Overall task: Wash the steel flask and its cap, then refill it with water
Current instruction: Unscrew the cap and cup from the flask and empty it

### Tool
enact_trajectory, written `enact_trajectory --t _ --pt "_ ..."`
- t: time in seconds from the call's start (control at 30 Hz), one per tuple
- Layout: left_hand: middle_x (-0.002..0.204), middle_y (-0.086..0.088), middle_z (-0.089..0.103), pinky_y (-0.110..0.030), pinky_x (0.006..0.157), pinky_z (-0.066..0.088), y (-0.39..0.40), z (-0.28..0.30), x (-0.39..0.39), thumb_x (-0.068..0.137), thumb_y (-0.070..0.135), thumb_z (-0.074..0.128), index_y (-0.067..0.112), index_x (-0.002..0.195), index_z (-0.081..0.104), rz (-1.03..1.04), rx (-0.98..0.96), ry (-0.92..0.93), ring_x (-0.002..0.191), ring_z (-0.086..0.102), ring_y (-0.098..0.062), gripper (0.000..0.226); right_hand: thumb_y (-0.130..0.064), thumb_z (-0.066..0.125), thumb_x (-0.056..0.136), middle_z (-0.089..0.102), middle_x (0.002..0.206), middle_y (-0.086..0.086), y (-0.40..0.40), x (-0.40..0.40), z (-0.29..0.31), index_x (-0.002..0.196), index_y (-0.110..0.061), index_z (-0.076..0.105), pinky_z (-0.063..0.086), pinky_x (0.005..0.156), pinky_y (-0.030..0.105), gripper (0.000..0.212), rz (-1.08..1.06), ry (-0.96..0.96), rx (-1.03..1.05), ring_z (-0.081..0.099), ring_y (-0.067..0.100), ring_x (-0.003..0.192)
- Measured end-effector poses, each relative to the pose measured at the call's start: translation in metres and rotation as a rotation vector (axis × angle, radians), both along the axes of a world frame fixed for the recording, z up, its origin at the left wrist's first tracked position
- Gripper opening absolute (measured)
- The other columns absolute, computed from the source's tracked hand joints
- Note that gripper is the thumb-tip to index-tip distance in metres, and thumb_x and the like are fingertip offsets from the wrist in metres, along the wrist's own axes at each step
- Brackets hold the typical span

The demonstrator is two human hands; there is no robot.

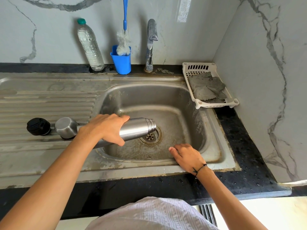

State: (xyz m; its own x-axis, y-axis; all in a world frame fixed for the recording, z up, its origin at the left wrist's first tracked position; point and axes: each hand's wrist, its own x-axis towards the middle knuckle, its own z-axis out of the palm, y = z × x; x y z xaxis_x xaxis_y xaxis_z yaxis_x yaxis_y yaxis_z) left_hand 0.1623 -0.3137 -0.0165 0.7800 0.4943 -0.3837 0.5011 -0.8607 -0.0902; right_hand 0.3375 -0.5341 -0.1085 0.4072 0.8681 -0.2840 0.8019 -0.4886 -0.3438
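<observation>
My left hand grips the steel flask around its body and holds it tilted, almost lying flat, over the sink basin. The open threaded mouth points right, just above the drain. No water shows at the mouth. My right hand rests on the basin's front rim with its fingers over the edge and holds nothing. On the ribbed drainboard to the left sit the steel cup cap, upside down, and the black stopper.
The tap stands behind the basin with no water running. A clear plastic water bottle and a blue cup with a bottle brush stand against the back wall. A white rack holding grey cloths sits at the right.
</observation>
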Motion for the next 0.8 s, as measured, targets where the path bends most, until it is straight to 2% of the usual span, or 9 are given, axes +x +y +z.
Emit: enact_trajectory --t 0.2,0.6,0.8 --pt "0.085 0.004 0.053 -0.026 0.053 0.040 -0.0008 0.0006 0.0013 0.066 0.046 0.069 0.026 0.139 0.030 0.001 -0.018 0.042 0.073 0.056 -0.013 0.085 -0.049 0.025 0.098 0.057 0.089 0.002 0.0000 0.0001 -0.0002 0.089 -0.014 0.057 0.046 0.077 0.035 0.048 0.001 -0.002 0.005 0.053 0.019 0.094" --pt "0.086 0.003 0.054 -0.025 0.052 0.037 -0.0035 0.0014 0.0000 0.067 0.044 0.070 0.023 0.135 0.034 0.006 -0.013 0.093 0.071 0.054 -0.011 0.080 -0.048 0.025 0.099 0.055 0.087 0.000 -0.0002 0.0007 -0.0005 0.085 -0.015 0.055 0.043 0.073 0.032 0.047 0.008 0.014 0.011 0.052 0.017 0.093" --pt "0.088 0.003 0.055 -0.026 0.056 0.043 -0.0036 0.0042 0.0008 0.065 0.044 0.070 0.023 0.133 0.035 -0.005 -0.012 0.108 0.075 0.056 -0.013 0.079 -0.048 0.025 0.098 0.056 0.087 0.001 -0.0004 0.0011 -0.0012 0.081 -0.017 0.051 0.043 0.074 0.032 0.045 0.014 0.014 0.018 0.053 0.018 0.093"
